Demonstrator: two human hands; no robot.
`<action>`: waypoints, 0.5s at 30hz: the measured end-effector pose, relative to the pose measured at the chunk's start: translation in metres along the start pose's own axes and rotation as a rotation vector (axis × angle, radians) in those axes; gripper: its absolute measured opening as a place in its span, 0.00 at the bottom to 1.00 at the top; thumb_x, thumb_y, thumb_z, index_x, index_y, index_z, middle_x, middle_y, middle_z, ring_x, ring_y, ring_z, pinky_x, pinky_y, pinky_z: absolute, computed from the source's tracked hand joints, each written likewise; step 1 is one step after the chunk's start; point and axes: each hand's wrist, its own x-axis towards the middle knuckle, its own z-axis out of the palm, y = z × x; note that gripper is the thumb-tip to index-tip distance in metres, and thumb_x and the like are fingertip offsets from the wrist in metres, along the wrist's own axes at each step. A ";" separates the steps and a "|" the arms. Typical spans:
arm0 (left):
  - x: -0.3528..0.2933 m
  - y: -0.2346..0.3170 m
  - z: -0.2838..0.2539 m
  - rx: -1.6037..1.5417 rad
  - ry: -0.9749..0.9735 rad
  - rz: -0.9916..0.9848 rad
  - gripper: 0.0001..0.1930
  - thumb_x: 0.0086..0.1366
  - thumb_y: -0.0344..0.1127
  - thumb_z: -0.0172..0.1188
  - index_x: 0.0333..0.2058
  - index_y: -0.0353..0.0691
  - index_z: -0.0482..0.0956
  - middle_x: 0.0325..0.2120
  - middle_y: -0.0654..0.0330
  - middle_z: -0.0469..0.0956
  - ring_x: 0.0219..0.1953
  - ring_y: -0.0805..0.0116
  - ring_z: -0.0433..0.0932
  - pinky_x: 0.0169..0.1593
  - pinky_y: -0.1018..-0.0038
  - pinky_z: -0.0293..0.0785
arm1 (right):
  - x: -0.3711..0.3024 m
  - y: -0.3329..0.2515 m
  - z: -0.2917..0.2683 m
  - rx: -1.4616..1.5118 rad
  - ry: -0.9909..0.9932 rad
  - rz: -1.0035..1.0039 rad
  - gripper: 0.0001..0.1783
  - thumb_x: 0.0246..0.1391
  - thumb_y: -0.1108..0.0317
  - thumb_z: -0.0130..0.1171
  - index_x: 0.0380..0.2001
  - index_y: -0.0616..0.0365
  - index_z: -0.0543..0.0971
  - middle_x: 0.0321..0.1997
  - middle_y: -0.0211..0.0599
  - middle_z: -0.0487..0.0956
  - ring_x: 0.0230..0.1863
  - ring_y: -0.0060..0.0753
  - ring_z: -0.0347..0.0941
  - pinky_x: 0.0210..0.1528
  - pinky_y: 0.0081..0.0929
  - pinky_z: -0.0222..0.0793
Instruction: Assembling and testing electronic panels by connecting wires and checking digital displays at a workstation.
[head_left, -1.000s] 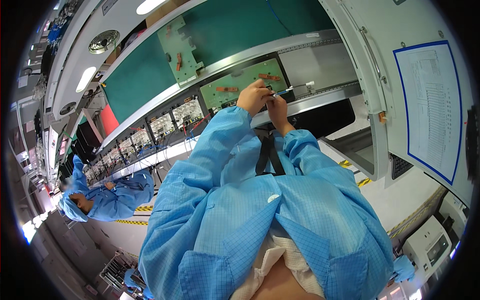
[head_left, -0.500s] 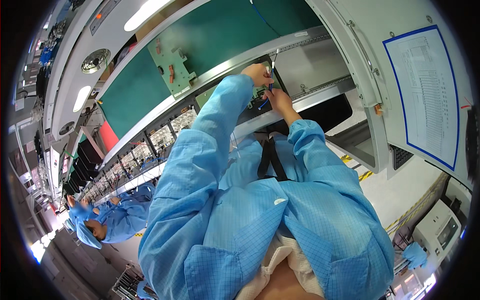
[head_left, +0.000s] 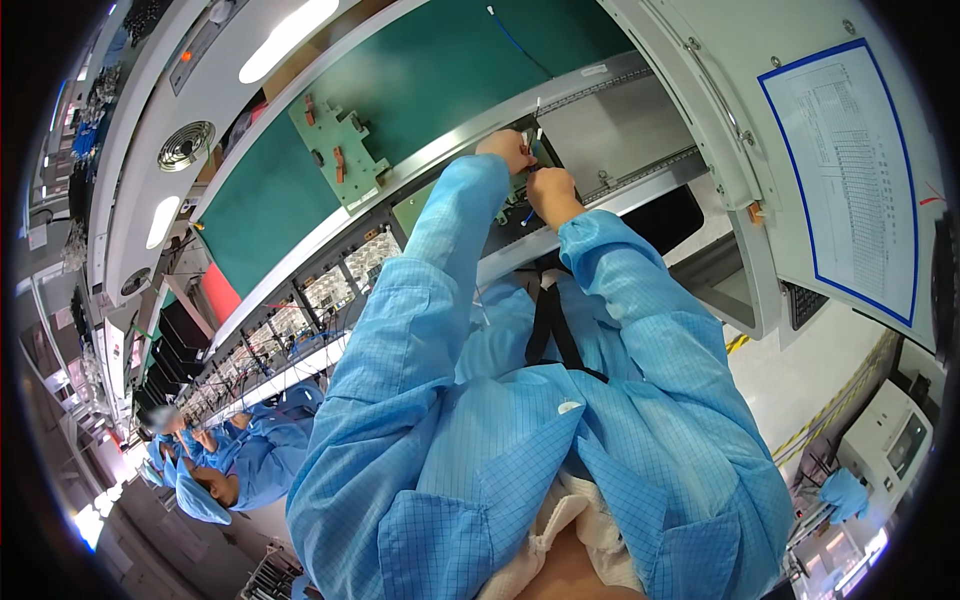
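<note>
My left hand (head_left: 508, 150) is closed in a pinch on a thin cable (head_left: 539, 134), dark and blue with white connector ends that stick up past the fingertips. Right below it, my right hand (head_left: 553, 196) is curled closed on the same cable. A blue end (head_left: 527, 217) hangs out beside the right hand. Both hands work close together above a dark fixture (head_left: 498, 238) on the conveyor track. The fingertips partly cover the cable and the fixture, so the exact grip is hidden.
A green plate with orange-brown parts (head_left: 340, 165) lies on the green mat (head_left: 430, 75) beyond the track. A blue wire (head_left: 515, 40) lies farther back. Metal rails (head_left: 650, 165) run alongside. A blue-framed sheet (head_left: 850, 180) hangs at right; co-workers (head_left: 265, 445) sit at left.
My right hand has turned and moved up closer to the left, with its fingers now curled over the cable. The left hand stays pinched near the same spot. The view has shifted slightly.
</note>
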 end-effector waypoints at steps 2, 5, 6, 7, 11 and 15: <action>-0.005 0.005 -0.003 0.005 -0.006 -0.038 0.20 0.47 0.52 0.63 0.29 0.39 0.81 0.31 0.54 0.79 0.37 0.58 0.77 0.40 0.65 0.70 | 0.001 0.000 0.002 0.010 0.038 0.005 0.11 0.46 0.69 0.48 0.24 0.56 0.81 0.30 0.42 0.80 0.34 0.43 0.77 0.33 0.37 0.72; -0.017 0.013 -0.017 0.196 0.183 -0.178 0.24 0.46 0.55 0.63 0.33 0.40 0.80 0.33 0.55 0.79 0.39 0.57 0.77 0.41 0.65 0.71 | 0.004 0.004 0.011 0.055 0.059 0.002 0.11 0.46 0.68 0.48 0.24 0.56 0.81 0.29 0.42 0.80 0.34 0.42 0.77 0.32 0.37 0.72; -0.023 0.024 -0.030 0.171 -0.036 -0.252 0.23 0.49 0.54 0.61 0.36 0.41 0.79 0.34 0.56 0.79 0.40 0.57 0.77 0.41 0.65 0.72 | 0.008 0.009 0.017 0.084 0.049 0.052 0.11 0.46 0.68 0.48 0.24 0.56 0.81 0.29 0.42 0.80 0.33 0.43 0.77 0.32 0.37 0.72; -0.028 0.036 -0.043 0.162 -0.260 -0.323 0.22 0.52 0.53 0.59 0.38 0.42 0.78 0.35 0.56 0.79 0.41 0.57 0.77 0.41 0.65 0.72 | 0.011 0.013 0.022 0.113 0.040 0.103 0.11 0.46 0.67 0.48 0.24 0.56 0.81 0.28 0.42 0.80 0.33 0.44 0.77 0.32 0.37 0.72; -0.044 0.027 -0.030 0.304 -0.273 -0.252 0.21 0.53 0.52 0.58 0.39 0.42 0.78 0.36 0.56 0.78 0.42 0.57 0.77 0.41 0.65 0.73 | 0.014 0.011 0.030 -0.009 0.062 -0.005 0.11 0.46 0.64 0.50 0.24 0.55 0.81 0.26 0.42 0.79 0.32 0.46 0.77 0.31 0.38 0.71; -0.034 0.026 -0.003 0.395 -0.173 -0.160 0.20 0.55 0.50 0.56 0.40 0.43 0.77 0.36 0.56 0.78 0.42 0.57 0.77 0.41 0.66 0.73 | 0.009 0.010 0.018 0.403 0.056 0.157 0.17 0.48 0.56 0.51 0.28 0.57 0.80 0.29 0.46 0.79 0.36 0.48 0.75 0.36 0.35 0.71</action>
